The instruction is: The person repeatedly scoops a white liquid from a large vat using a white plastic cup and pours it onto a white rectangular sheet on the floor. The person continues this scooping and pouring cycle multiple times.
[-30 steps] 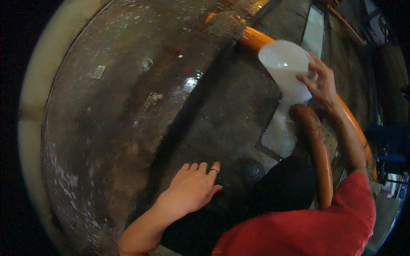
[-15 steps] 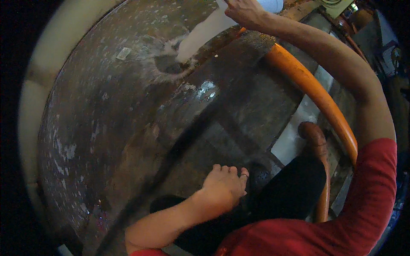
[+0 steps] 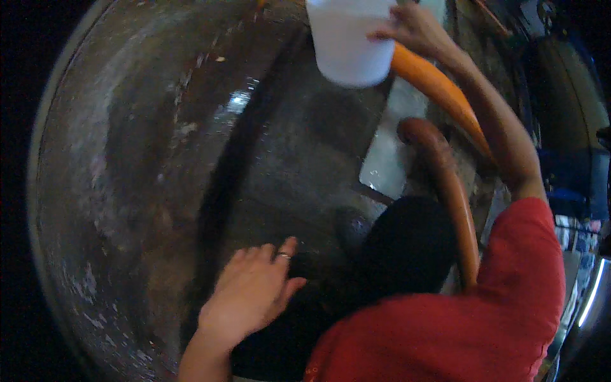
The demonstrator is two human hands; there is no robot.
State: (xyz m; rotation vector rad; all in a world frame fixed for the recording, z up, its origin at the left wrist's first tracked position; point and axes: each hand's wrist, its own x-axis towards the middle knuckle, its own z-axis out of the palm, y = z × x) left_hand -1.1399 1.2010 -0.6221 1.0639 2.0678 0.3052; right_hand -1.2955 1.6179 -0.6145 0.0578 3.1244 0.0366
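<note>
A white plastic bucket (image 3: 351, 58) hangs near the top of the view, roughly upright, its upper part cut off by the frame. My right hand (image 3: 417, 32) grips it on its right side, with the arm stretched far forward. What is inside the bucket cannot be seen. Low in the view, my left hand (image 3: 248, 290) is held palm down over my dark-clad leg. Its fingers are spread with nothing in them, and a ring shows on one finger.
A thick orange hose (image 3: 439, 86) curves beneath my right arm. Nearer lies a brownish-orange hose (image 3: 449, 184) beside my knee. A pale flat slab (image 3: 387, 156) sits by the hoses. The brown floor (image 3: 159, 210) looks wet, with shiny patches and a long dark strip.
Earlier, greyish liquid was pouring onto the floor from a container in my right hand. Now no stream shows and the bucket is nearer. My left hand has moved left and its fingers have spread.
</note>
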